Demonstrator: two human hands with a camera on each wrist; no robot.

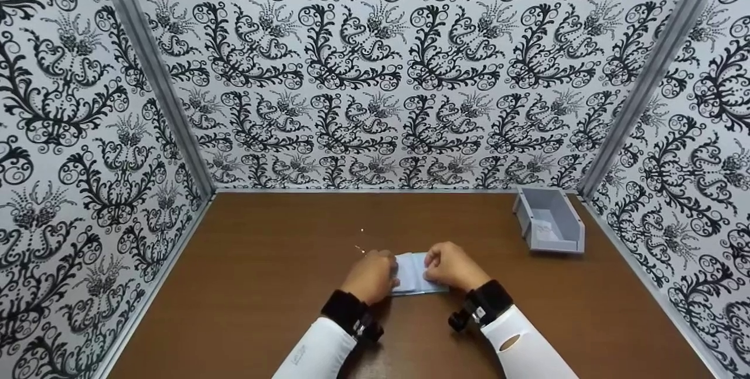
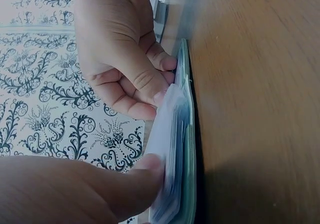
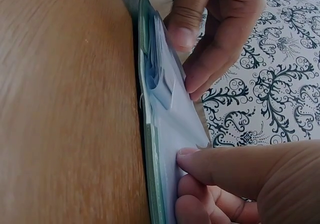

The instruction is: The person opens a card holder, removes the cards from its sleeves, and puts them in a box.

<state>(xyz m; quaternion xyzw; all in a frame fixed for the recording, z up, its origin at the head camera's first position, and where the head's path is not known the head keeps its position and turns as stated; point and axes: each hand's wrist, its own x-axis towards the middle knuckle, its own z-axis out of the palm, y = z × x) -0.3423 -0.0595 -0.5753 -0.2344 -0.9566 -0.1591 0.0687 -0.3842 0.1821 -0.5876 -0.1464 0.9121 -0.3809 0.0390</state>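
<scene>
Two bare hands, left hand (image 1: 370, 276) and right hand (image 1: 456, 266), grip opposite sides of one open, green-covered paper booklet (image 1: 413, 272), lower centre on a brown wooden worktop (image 1: 263, 262). One grey plastic bin (image 1: 556, 245) stands centre right.

a booklet (image 1: 413, 273) lies on the table (image 1: 263, 250) between left hand (image 1: 370, 276) and right hand (image 1: 456, 265); a bin (image 1: 556, 245) stands behind, to the right.

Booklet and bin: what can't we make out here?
Left edge of the booklet: head view, covered by the left hand.
One end of the booklet: both wrist views, cut off by the frame's bottom edge.
Pale patch inside the grey bin: head view, too small to identify.
Bright specks beyond the left hand: head view, too small.
</scene>
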